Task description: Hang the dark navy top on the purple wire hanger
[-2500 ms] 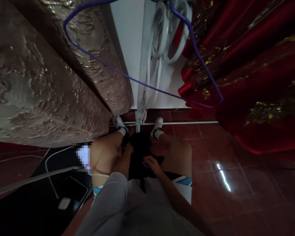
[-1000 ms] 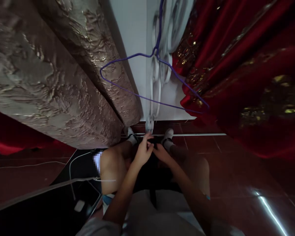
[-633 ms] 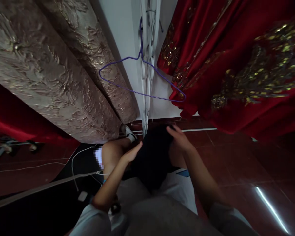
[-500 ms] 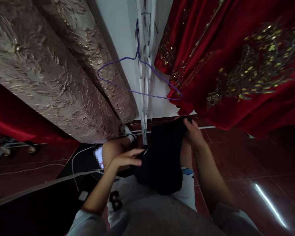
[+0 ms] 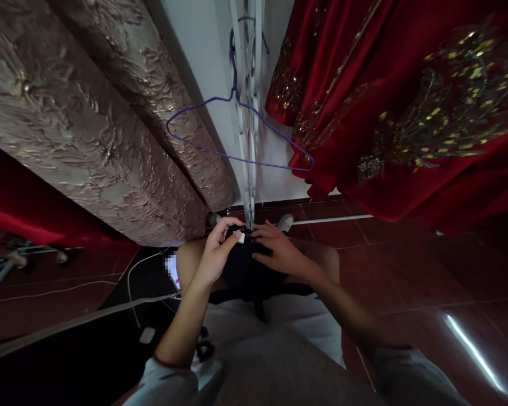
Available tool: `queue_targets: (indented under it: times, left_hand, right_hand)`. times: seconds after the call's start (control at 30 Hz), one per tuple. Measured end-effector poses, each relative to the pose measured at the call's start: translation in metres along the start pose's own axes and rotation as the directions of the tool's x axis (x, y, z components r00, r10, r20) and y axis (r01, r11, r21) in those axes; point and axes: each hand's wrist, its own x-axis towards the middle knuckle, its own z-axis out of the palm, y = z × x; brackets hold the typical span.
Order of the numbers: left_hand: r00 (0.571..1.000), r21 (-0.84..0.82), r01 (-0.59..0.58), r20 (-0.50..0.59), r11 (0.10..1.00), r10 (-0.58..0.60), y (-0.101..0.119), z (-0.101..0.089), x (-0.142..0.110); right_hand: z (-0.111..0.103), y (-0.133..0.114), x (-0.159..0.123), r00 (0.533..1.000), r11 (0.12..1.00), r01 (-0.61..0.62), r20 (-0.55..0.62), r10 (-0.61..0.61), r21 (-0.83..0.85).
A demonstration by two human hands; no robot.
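A black cloth point(image 5: 249, 269), folded into a small bundle, lies across my lap between the thighs. Pinched at its far left edge, it is held by my left hand point(image 5: 218, 248), the thumb lying against a small white tag point(image 5: 241, 237). My right hand point(image 5: 279, 248) rests over the cloth's far right side with its fingers stretched and apart, touching the surface. Some dark detail shows between the fingertips of both hands, too small to make out. What kind of garment the cloth is, I cannot tell.
A purple wire hanger point(image 5: 237, 158) hangs on a white metal rack point(image 5: 248, 113) ahead. Embossed beige curtains point(image 5: 110, 141) stand left, red sequined drapes point(image 5: 427, 113) right. At my left are a black surface point(image 5: 88, 349), a white cable point(image 5: 131, 282) and a lit phone point(image 5: 172, 270).
The black cloth has come down from a raised, spread position onto my lap and is now more compact. My right hand has moved left and lower, off its upper corner; my left hand grips its edge.
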Motion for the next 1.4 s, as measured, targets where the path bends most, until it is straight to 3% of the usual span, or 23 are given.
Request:
queue_targets:
  times: [0.1, 0.17, 0.23, 0.3, 0.4, 0.47, 0.57, 0.63, 0.77, 0.83, 0.87, 0.93, 1.0, 1.07, 1.13, 1.2, 1.27, 1.33, 1.4]
  left_hand:
    - [1.0, 0.11, 0.005, 0.02, 0.994, -0.007, 0.008, -0.012, -0.001]
    - [0.981, 0.267, -0.039, 0.192, 0.963, -0.014, 0.008, -0.025, -0.004]
    - [0.929, 0.436, -0.112, 0.364, 0.893, -0.061, 0.0, -0.038, -0.008]
    - [0.895, 0.576, -0.166, 0.429, 0.801, -0.124, -0.012, -0.05, -0.01]
    - [0.92, 0.732, -0.192, 0.367, 0.654, -0.141, -0.028, -0.061, -0.011]
    - [0.951, 0.764, -0.196, 0.3, 0.615, -0.07, -0.029, -0.063, -0.009]
    - [0.959, 0.655, -0.243, 0.274, 0.716, 0.075, -0.021, -0.059, -0.005]
    - [0.954, 0.545, -0.246, 0.285, 0.802, 0.099, -0.017, -0.054, 0.0]
    - [0.978, 0.452, -0.203, 0.143, 0.869, 0.154, -0.016, -0.059, 0.008]
    - [0.984, 0.448, -0.176, 0.051, 0.877, 0.171, -0.013, -0.071, 0.01]
    - [0.986, 0.464, -0.163, 0.042, 0.87, 0.162, -0.009, -0.079, 0.011]
    - [0.986, 0.544, -0.165, 0.081, 0.823, 0.145, 0.001, -0.097, 0.011]
    - [0.983, 0.66, -0.186, 0.125, 0.728, 0.138, 0.014, -0.113, 0.011]
    - [0.983, 0.761, -0.183, 0.142, 0.623, 0.115, 0.026, -0.124, 0.011]
    - [0.982, 0.822, -0.189, 0.173, 0.537, 0.082, 0.034, -0.127, 0.012]
    - [0.972, 0.861, -0.221, 0.234, 0.458, 0.03, 0.037, -0.126, 0.014]
    - [0.963, 0.907, -0.242, 0.268, 0.346, -0.029, 0.034, -0.122, 0.016]
    - [0.971, 0.952, -0.221, 0.236, 0.213, -0.048, 0.029, -0.121, 0.019]
    - [0.985, 0.974, -0.173, 0.173, 0.148, 0.016, 0.025, -0.125, 0.023]
  right_hand:
    - [0.002, 0.005, 0.004, 0.999, 0.99, -0.04, -0.004, 0.04, 0.133]
    - [-0.011, 0.006, 0.005, 0.993, 0.963, -0.12, 0.03, 0.116, 0.241]
    - [-0.029, 0.001, 0.01, 0.985, 0.945, -0.17, 0.064, 0.159, 0.28]
    - [-0.047, -0.009, 0.02, 0.987, 0.943, -0.158, 0.03, 0.156, 0.294]
    - [-0.067, -0.034, 0.045, 0.983, 0.93, -0.064, -0.139, 0.122, 0.363]
    - [-0.071, -0.052, 0.063, 0.986, 0.925, 0.015, -0.157, 0.048, 0.379]
    - [-0.07, -0.071, 0.084, 0.991, 0.947, 0.13, -0.027, -0.128, 0.293]
    - [-0.07, -0.073, 0.092, 0.983, 0.97, 0.178, 0.016, -0.183, 0.163]
    - [-0.083, -0.054, 0.096, 0.979, 0.979, 0.12, -0.143, -0.144, -0.162]
    - [-0.096, -0.04, 0.093, 0.975, 0.973, 0.06, -0.196, -0.105, -0.222]
    - [-0.102, -0.033, 0.092, 0.983, 0.976, 0.038, -0.17, -0.075, -0.212]
    - [-0.113, -0.023, 0.089, 1.0, 0.99, 0.0, -0.008, -0.001, -0.143]
    - [-0.12, -0.018, 0.088, 0.98, 0.998, -0.038, 0.191, 0.048, -0.051]
    - [-0.124, -0.015, 0.088, 0.963, 0.997, -0.069, 0.263, 0.055, 0.045]
    - [-0.124, -0.015, 0.092, 0.984, 0.976, -0.082, 0.173, 0.047, 0.201]
    - [-0.119, -0.016, 0.1, 0.996, 0.916, -0.037, -0.058, 0.066, 0.399]
    - [-0.109, -0.015, 0.114, 0.952, 0.856, 0.046, -0.282, 0.118, 0.515]
    - [-0.096, -0.009, 0.133, 0.913, 0.874, 0.07, -0.385, 0.138, 0.48]
    - [-0.081, 0.001, 0.151, 0.908, 0.942, 0.029, -0.403, 0.115, 0.335]
